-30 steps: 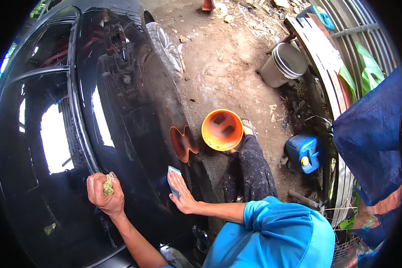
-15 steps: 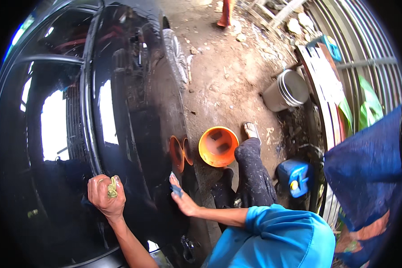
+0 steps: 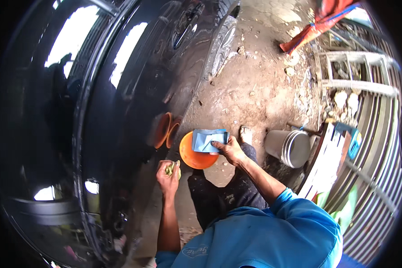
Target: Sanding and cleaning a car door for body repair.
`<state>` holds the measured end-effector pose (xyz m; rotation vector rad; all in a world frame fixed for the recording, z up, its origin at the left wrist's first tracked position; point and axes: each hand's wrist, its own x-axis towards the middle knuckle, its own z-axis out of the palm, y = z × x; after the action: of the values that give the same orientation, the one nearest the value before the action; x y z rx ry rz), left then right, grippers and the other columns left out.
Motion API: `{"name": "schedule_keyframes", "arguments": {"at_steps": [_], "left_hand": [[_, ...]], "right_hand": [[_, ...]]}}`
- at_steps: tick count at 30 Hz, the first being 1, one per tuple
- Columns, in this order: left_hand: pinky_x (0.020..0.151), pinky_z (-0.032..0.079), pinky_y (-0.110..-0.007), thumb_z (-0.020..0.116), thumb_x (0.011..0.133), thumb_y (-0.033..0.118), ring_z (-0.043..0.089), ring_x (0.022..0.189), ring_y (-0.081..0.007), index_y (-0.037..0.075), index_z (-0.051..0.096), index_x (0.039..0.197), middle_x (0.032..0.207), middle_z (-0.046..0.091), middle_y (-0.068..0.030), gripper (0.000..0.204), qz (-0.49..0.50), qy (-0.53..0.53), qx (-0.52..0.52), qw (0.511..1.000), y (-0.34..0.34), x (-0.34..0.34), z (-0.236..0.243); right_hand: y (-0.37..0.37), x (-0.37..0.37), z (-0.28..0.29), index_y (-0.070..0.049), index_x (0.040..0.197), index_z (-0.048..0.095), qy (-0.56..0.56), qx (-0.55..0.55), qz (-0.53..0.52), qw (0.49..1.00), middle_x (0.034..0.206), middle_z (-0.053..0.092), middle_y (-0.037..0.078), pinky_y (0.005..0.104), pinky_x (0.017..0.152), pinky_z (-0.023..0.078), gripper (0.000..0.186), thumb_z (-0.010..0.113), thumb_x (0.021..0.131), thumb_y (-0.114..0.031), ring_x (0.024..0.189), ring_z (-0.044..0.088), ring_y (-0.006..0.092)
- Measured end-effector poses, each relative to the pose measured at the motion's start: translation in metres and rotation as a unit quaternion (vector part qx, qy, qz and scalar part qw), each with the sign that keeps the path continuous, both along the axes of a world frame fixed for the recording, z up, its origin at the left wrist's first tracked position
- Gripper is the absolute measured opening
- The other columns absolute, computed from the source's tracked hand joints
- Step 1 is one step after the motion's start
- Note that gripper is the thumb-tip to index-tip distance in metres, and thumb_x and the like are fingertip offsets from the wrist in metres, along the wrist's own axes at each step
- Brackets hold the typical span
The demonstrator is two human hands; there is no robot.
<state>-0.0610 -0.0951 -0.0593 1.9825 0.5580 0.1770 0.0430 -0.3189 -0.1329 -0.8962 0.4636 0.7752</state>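
My left hand [image 3: 167, 177] is closed round a crumpled yellow-green cloth [image 3: 169, 168], beside the glossy black car's side panel [image 3: 134, 102]. Between the thumb and fingers of my right hand [image 3: 231, 149] is a folded blue-grey sheet of sandpaper [image 3: 201, 140]. It is held flat above the orange bucket [image 3: 191, 157] and covers part of its mouth, so the inside is largely hidden. The bucket stands on the ground in front of my feet, close to the car, whose dark paint mirrors it.
A pale grey bucket [image 3: 281, 145] stands to the right, next to a wooden bench [image 3: 324, 163]. Farther off are a metal ladder [image 3: 357, 85], stones [image 3: 341, 99] and a hanging red-orange cloth [image 3: 301, 39]. Corrugated sheeting [image 3: 379, 178] walls the right side.
Both hands have left the car panel. My right hand has moved right, over the orange bucket, with the sandpaper. My left hand has come right with the cloth. The view has shifted.
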Motion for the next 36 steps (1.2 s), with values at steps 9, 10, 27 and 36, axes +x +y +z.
{"name": "schedule_keyframes", "arguments": {"at_steps": [9, 10, 27, 36], "left_hand": [[0.082, 0.052, -0.034, 0.067, 0.095, 0.032, 0.057, 0.113, -0.0151, 0.003, 0.053, 0.131, 0.124, 0.058, -0.0131, 0.048, 0.003, 0.16, 0.271, 0.949, -0.068, -0.049, -0.116], [0.092, 0.053, -0.042, 0.066, 0.095, 0.035, 0.046, 0.133, -0.0201, 0.009, 0.033, 0.15, 0.147, 0.042, -0.0141, 0.069, -0.003, 0.234, 0.164, 0.958, -0.066, -0.058, -0.126], [0.089, 0.053, -0.035, 0.084, 0.071, 0.007, 0.066, 0.104, -0.0234, 0.002, 0.061, 0.12, 0.119, 0.065, -0.0094, 0.054, 0.373, -0.137, -0.423, 0.814, -0.156, -0.147, -0.205], [0.063, 0.058, -0.032, 0.068, 0.091, 0.007, 0.066, 0.095, -0.0179, -0.003, 0.057, 0.12, 0.11, 0.065, -0.011, 0.033, 0.438, -0.092, -0.419, 0.79, -0.103, -0.196, -0.384]], "right_hand": [[-0.06, 0.005, -0.03, 0.003, 0.114, 0.067, -0.106, -0.107, 0.235, 0.96, 0.095, 0.072, 0.007, 0.0282, 0.068, 0.06, 0.028, 0.074, 0.089, -0.008, 0.083, 0.069, 0.0133], [-0.059, -0.001, -0.036, 0.003, 0.114, 0.066, -0.117, -0.104, 0.265, 0.951, 0.094, 0.072, 0.006, 0.0279, 0.066, 0.059, 0.027, 0.073, 0.09, -0.008, 0.082, 0.068, 0.013], [-0.011, -0.05, -0.108, 0.0, 0.11, 0.069, -0.223, -0.162, 0.587, 0.761, 0.088, 0.07, 0.002, 0.0288, 0.065, 0.059, 0.023, 0.071, 0.092, -0.015, 0.077, 0.066, 0.0102], [0.05, -0.059, -0.336, -0.003, 0.125, 0.058, -0.271, -0.167, 0.658, 0.682, 0.105, 0.067, 0.007, 0.0307, 0.075, 0.058, 0.036, 0.07, 0.092, -0.014, 0.088, 0.068, 0.0172]]}}
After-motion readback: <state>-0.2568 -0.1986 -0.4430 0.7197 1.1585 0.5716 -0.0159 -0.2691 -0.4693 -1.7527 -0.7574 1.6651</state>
